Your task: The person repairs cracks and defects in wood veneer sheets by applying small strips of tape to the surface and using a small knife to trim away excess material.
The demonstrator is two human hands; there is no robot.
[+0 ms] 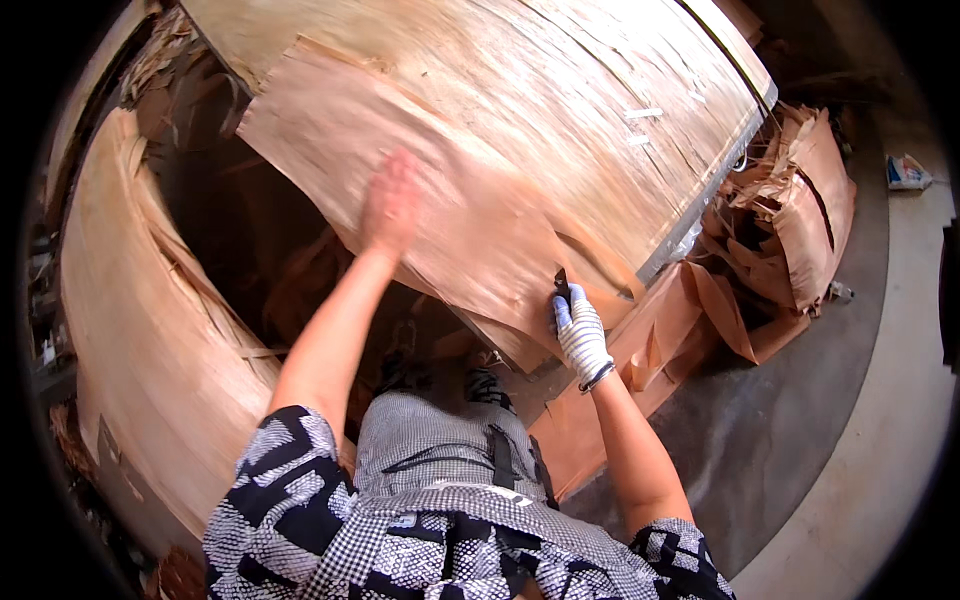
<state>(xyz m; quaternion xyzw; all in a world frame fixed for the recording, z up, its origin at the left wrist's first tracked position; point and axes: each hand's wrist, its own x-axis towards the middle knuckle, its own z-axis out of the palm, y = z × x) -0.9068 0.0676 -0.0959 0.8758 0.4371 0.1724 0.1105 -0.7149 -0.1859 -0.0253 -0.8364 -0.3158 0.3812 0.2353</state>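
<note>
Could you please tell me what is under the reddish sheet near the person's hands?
Pale wood shows beyond the far edge of the reddish sheet, which overlaps it; anything directly beneath the sheet is covered and cannot be seen.

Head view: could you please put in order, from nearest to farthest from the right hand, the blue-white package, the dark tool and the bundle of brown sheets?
1. The dark tool: held in the gloved right hand.
2. The bundle of brown sheets: to the hand's right.
3. The blue-white package: farther right, near the picture's rim.
</note>
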